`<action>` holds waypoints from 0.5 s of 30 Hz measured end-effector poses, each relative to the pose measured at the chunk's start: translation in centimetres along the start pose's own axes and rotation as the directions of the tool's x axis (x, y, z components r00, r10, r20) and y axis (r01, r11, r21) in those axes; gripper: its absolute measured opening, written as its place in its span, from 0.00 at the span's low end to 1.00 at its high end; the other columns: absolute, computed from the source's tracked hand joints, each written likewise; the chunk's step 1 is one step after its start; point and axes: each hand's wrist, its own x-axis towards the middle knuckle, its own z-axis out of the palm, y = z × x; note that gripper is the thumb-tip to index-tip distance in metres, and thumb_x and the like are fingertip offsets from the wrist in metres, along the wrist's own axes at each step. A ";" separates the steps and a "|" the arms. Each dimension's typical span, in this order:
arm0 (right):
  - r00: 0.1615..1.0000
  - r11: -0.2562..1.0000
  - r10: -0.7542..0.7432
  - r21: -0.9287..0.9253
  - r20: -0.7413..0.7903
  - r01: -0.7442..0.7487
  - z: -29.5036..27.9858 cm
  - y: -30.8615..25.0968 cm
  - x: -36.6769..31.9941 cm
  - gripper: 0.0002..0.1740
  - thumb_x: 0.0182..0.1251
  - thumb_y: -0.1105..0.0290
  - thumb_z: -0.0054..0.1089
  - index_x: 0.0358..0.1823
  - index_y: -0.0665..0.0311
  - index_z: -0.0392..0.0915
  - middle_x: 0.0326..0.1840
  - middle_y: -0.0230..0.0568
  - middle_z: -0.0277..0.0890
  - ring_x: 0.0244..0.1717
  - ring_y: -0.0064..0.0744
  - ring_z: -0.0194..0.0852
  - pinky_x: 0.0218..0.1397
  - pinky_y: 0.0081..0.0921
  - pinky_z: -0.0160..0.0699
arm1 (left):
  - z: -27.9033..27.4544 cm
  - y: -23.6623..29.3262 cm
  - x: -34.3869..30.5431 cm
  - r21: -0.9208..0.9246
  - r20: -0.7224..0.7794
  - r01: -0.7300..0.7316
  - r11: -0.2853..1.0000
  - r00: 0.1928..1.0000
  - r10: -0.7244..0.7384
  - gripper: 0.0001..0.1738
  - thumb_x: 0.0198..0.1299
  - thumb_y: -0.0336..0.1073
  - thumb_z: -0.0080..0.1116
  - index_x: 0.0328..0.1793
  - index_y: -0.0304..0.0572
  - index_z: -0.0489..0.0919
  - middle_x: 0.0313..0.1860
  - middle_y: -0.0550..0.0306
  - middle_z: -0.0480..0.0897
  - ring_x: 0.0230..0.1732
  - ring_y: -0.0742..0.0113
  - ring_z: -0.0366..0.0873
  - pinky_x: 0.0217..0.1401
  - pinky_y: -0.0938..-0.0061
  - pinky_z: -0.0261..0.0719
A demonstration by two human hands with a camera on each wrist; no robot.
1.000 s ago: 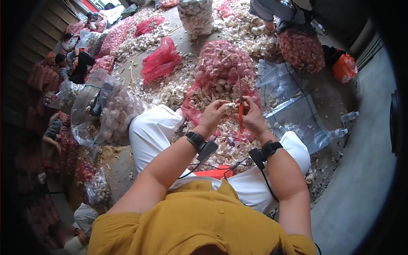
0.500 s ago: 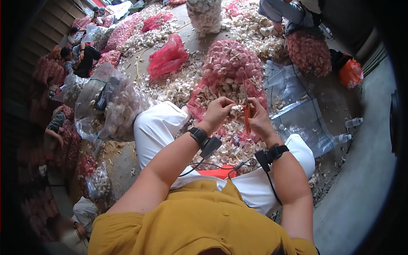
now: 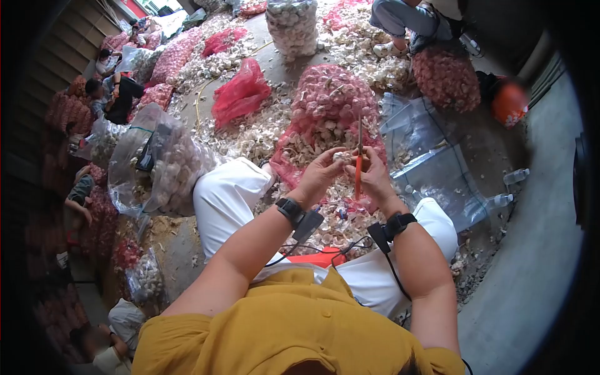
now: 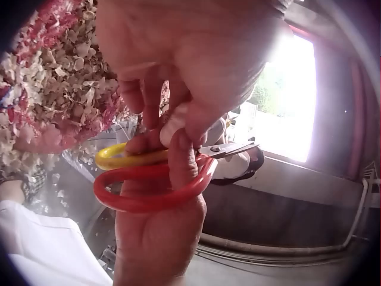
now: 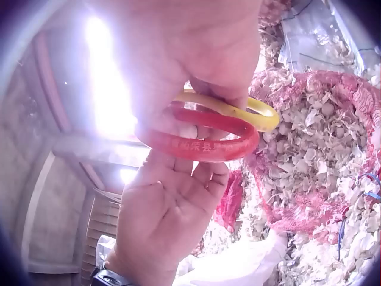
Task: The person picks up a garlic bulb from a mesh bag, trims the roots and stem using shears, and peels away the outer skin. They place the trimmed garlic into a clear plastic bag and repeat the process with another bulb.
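Only a small change is being shown since half a second ago; the small white garlic bulb (image 4: 174, 127) is being left less exposed in the head view, more of it being covered by the fingertips of the left hand (image 3: 322, 171); the whole surroundings are being shifted slightly too, presumably by a turn of the wearer's head.

The bulb is being pinched by the left thumb and fingers, in front of the body and above a pale heap of papery garlic skins (image 3: 334, 222); just beside it, the steel-bladed scissors with one red and one yellow plastic loop (image 3: 358, 178) are being gripped by the right hand (image 3: 377, 180), the blades being pointed away from the body, as in the earlier views; in the left wrist view the blades are being seen close together, with the bulb being kept on the handle side of them; no cut is being shown.

By this, the bulb is probably being turned or checked between snips rather than being trimmed; the filled pink mesh sack (image 3: 335, 94) is being left untouched beyond the hands.
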 end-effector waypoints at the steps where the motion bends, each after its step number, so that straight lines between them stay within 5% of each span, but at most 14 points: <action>1: 0.999 0.996 0.031 0.080 0.010 -0.032 0.0 -0.4 -0.1 0.19 0.56 0.76 0.62 0.48 0.63 0.66 0.36 0.37 0.78 0.36 0.20 0.74 0.38 0.18 0.73 | -0.1 0.3 -0.1 -0.110 -0.049 -0.006 0.994 0.999 0.000 0.26 0.64 0.37 0.55 0.65 0.38 0.62 0.55 0.55 0.74 0.55 0.67 0.74 0.59 0.71 0.72; 5: 0.999 0.990 0.036 0.134 -0.016 -0.033 -0.5 0.5 -0.1 0.18 0.57 0.76 0.60 0.48 0.63 0.65 0.36 0.38 0.78 0.37 0.21 0.75 0.38 0.19 0.74 | -1.0 1.6 -0.4 -0.209 -0.206 -0.012 0.978 0.978 -0.032 0.22 0.62 0.33 0.55 0.60 0.37 0.63 0.53 0.51 0.75 0.57 0.61 0.74 0.58 0.69 0.76; 6: 0.998 1.000 -0.001 0.020 -0.067 0.002 -0.6 0.5 0.0 0.18 0.57 0.75 0.61 0.47 0.62 0.65 0.36 0.37 0.78 0.37 0.21 0.75 0.39 0.19 0.74 | -0.9 2.0 -0.5 -0.213 -0.219 -0.006 0.977 0.975 -0.042 0.20 0.62 0.30 0.56 0.57 0.37 0.65 0.52 0.51 0.75 0.55 0.60 0.75 0.56 0.71 0.77; 7: 0.993 0.995 -0.044 -0.094 -0.112 0.033 -0.7 0.5 0.0 0.18 0.56 0.75 0.62 0.47 0.62 0.66 0.36 0.37 0.78 0.37 0.21 0.75 0.39 0.19 0.74 | -1.0 1.8 -0.5 -0.210 -0.219 -0.006 0.978 0.975 -0.041 0.20 0.62 0.30 0.56 0.57 0.37 0.65 0.52 0.51 0.75 0.55 0.60 0.75 0.56 0.71 0.77; 15: 0.984 0.985 -0.132 -0.131 -0.120 0.116 -0.2 -0.2 -0.2 0.21 0.54 0.71 0.68 0.47 0.61 0.66 0.34 0.35 0.77 0.35 0.20 0.74 0.37 0.20 0.74 | 0.1 0.3 -0.3 -0.015 -0.149 0.037 0.999 0.988 -0.039 0.23 0.58 0.26 0.59 0.60 0.41 0.68 0.47 0.56 0.77 0.49 0.69 0.77 0.54 0.75 0.76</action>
